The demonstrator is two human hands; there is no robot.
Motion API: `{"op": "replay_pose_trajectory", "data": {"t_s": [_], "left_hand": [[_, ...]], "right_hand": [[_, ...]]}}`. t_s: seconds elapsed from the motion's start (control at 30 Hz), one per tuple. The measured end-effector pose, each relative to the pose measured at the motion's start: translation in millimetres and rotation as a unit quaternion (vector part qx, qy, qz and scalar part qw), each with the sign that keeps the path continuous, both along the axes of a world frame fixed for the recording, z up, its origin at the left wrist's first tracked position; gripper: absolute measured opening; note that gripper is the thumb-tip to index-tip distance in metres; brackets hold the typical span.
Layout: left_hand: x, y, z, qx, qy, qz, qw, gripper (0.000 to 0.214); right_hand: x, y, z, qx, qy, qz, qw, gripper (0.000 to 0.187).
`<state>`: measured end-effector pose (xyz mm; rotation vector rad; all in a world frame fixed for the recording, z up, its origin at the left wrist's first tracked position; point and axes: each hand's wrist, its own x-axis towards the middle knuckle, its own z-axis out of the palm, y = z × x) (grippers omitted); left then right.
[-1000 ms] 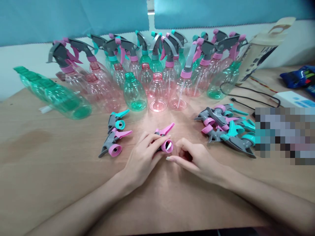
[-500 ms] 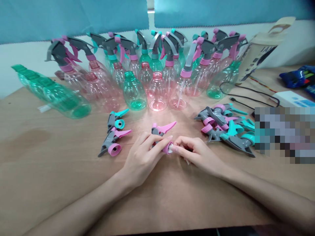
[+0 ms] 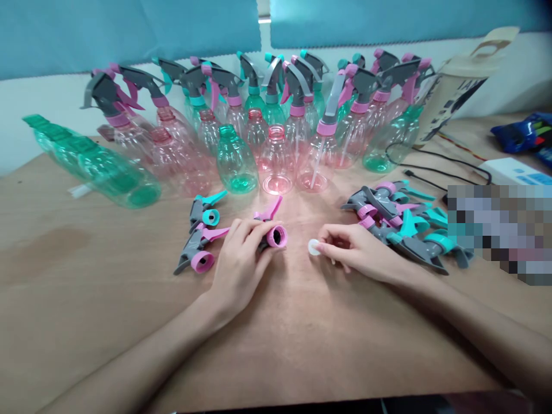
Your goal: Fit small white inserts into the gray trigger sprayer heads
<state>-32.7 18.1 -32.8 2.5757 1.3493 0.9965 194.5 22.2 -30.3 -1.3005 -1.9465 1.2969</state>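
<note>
With twelve at the table's [image 3: 302, 345] far edge, the pink-and-grey spray head [image 3: 276, 236] sits just six o'clock of the view's centre, in the left hand [image 3: 237, 264]. Its trigger [image 3: 271, 210] points to about one o'clock; the open mouth of its collar faces the viewer, turned toward four. Fingers hide most of the grey body, so its long axis is hard to tell.

The left grip is closed around that body. The right hand [image 3: 360, 253], at three o'clock from the spray head, has its grip pinched nearly shut, thumb and forefinger on a small white disc [image 3: 313, 247], its flat side showing.

The collar is a ribbed plastic ring with a dark hollow; the disc looks smooth. Two more spray heads [image 3: 196, 253] lie around nine to ten o'clock of the held one, a heap of others [image 3: 379, 204] toward two. At eleven to twelve stand fluted, see-through bottles [image 3: 236, 164].

Half a second ago the disc was at the collar's mouth; now it is clear of it, and the spray head has shifted toward eleven, its trigger steeper.
</note>
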Motion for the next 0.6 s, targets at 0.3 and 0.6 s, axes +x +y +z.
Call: {"op": "replay_pose_trajectory", "data": {"t_s": [0.3, 0.6], "left_hand": [[2.3, -3.1, -0.7, -0.013, -0.01, -0.024, 1.0, 0.022], [3.2, -4.5, 0.3, 0.001, -0.008, -0.041, 0.999, 0.022]], "right_hand": [[-7.8, -5.8, -2.5, 0.142, -0.128, -0.007, 0.981, 0.027], [-23.3, -8.1, -12.8, 0.203, -0.02, -0.039, 0.978, 0.014]]}}
